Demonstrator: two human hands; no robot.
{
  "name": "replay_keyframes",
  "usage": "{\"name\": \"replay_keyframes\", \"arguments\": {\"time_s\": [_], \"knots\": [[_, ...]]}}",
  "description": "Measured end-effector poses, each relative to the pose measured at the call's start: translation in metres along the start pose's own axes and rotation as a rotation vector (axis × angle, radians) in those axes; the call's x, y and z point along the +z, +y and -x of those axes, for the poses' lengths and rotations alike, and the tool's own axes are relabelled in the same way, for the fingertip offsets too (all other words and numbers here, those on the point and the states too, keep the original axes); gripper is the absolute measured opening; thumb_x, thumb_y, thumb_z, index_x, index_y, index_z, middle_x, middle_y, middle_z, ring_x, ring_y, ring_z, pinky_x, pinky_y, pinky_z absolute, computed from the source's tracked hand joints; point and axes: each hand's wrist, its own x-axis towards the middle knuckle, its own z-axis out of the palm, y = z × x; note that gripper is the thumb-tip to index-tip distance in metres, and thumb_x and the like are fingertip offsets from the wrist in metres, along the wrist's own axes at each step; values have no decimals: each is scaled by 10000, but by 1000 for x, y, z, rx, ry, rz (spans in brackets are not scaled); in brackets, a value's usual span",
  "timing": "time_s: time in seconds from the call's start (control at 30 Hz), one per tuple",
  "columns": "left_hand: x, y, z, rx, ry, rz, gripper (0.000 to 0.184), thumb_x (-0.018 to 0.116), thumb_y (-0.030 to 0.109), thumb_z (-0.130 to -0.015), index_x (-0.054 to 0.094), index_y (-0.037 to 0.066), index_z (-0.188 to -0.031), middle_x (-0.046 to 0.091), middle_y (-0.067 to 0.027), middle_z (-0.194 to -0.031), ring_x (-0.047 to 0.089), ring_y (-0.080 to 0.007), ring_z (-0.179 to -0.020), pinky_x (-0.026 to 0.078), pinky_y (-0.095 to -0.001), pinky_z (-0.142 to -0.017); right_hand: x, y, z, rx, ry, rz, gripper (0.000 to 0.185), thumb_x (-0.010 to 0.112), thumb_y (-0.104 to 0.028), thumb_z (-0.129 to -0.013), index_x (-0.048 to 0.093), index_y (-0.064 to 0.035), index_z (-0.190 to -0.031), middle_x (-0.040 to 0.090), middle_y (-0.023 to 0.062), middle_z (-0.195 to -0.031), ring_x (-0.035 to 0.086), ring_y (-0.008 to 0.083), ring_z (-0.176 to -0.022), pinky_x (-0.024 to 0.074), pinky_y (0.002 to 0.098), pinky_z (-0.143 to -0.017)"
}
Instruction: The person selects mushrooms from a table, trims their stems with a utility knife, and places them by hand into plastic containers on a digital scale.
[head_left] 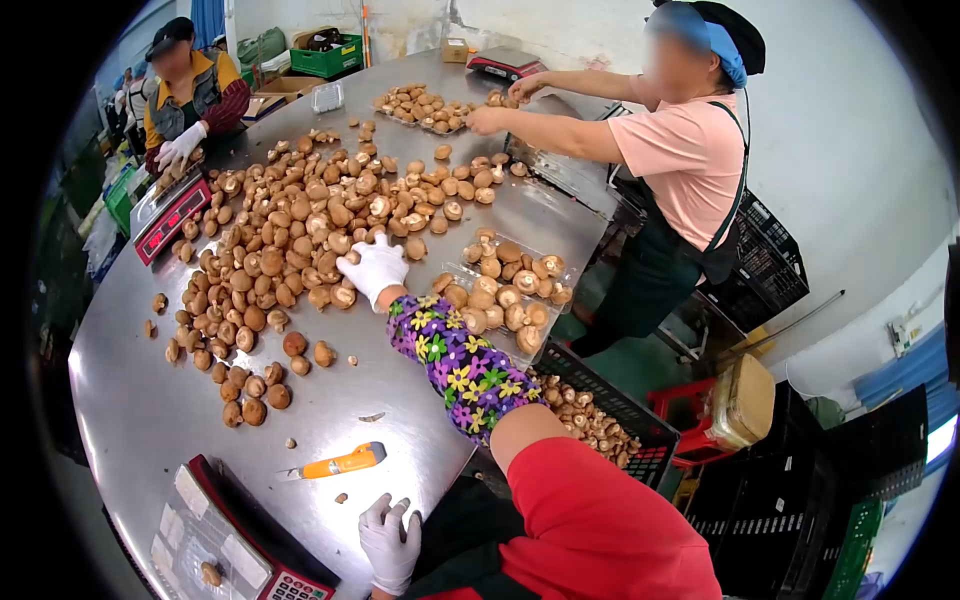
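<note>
My right hand, in a white glove below a flowered sleeve cover, reaches to the near side of a heap of brown shiitake mushrooms. Its fingers curl around one mushroom. Closer to me, my left hand, also gloved, is at the table edge with loosely bent fingers apart and nothing visible in them. An orange utility knife lies just beyond it, blade to the left. Beside my right forearm sit clear plastic trays of mushrooms, a nearer one and a farther one.
A scale with a small piece on its plate stands at front left, another scale at far left. Below the table edge is a black crate of mushrooms. Two co-workers, one person at right and one at far left, handle things at the table.
</note>
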Motion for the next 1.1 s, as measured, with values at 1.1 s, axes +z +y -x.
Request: {"name": "replay_keyframes", "arguments": {"time_s": [1.1], "knots": [[-13,14,-37,-31,64,336,206,712,57,-790,660,100,-985,675,-46,-917,639,-253,-832,490,-356,-734,5,2,98,-550,-95,77,384,624,-322,-831,664,-199,-1192,557,130,-1270,530,385,-1147,494,482,-898]]}}
